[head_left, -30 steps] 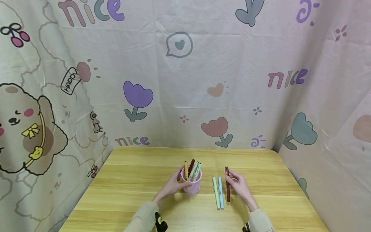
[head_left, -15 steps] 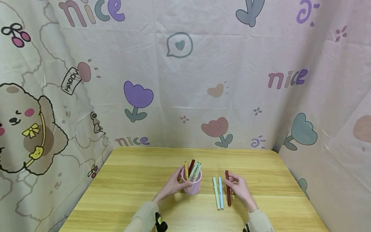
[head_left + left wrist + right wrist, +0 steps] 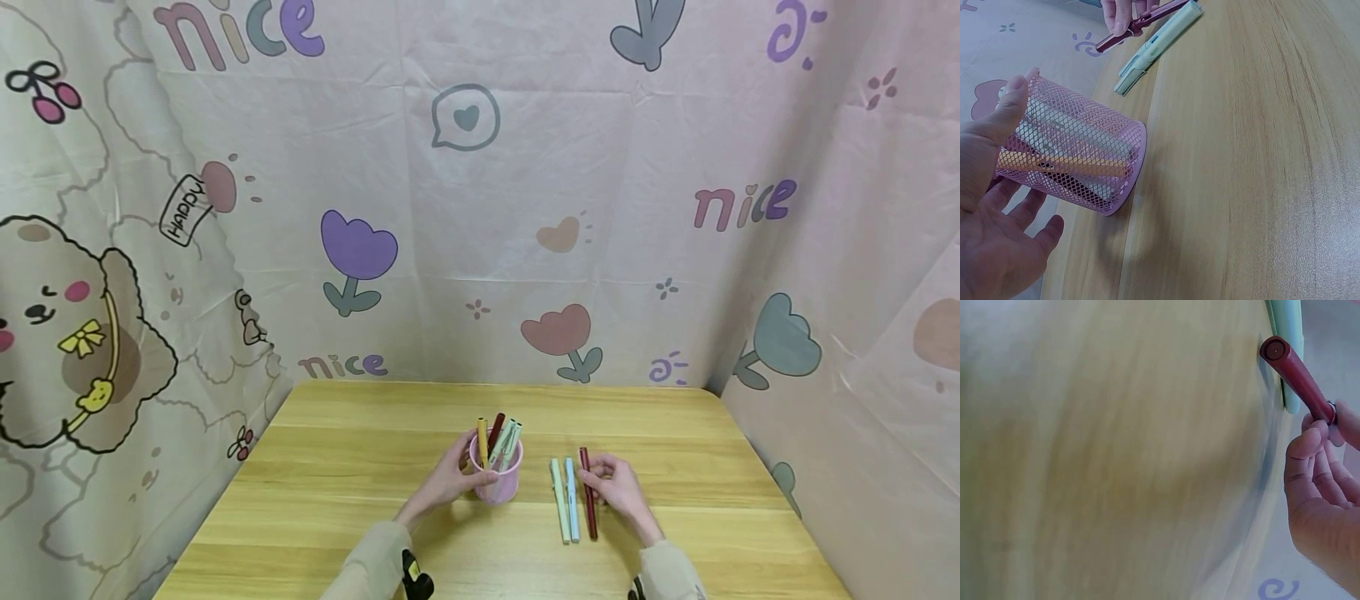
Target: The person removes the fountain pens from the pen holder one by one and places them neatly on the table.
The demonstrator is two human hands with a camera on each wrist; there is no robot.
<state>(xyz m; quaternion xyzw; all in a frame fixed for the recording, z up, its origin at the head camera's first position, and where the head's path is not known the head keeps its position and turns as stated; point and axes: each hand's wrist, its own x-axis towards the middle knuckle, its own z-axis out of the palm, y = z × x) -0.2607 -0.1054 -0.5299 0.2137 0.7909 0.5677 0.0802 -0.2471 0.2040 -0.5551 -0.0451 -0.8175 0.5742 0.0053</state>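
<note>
My left hand [image 3: 453,473] grips a pink mesh pen holder [image 3: 1079,144], thumb at its rim and fingers round the far side. Inside it stand a yellow pen [image 3: 482,442], a dark red pen [image 3: 496,429] and light green pens [image 3: 507,442]. Between thumb and fingertips my right hand [image 3: 617,490] pinches another dark red pen [image 3: 1300,381], whose near end points toward me. Just left of that pen, a light blue pen [image 3: 572,500] and a light green pen [image 3: 560,502] lie side by side on the table.
The wooden table [image 3: 337,467] reaches back to a patterned curtain [image 3: 480,208], which also hangs along the left and right sides.
My right hand has drawn the dark red pen a little toward me and left, closer beside the blue pen. The left hand and the pen holder stay in place.
</note>
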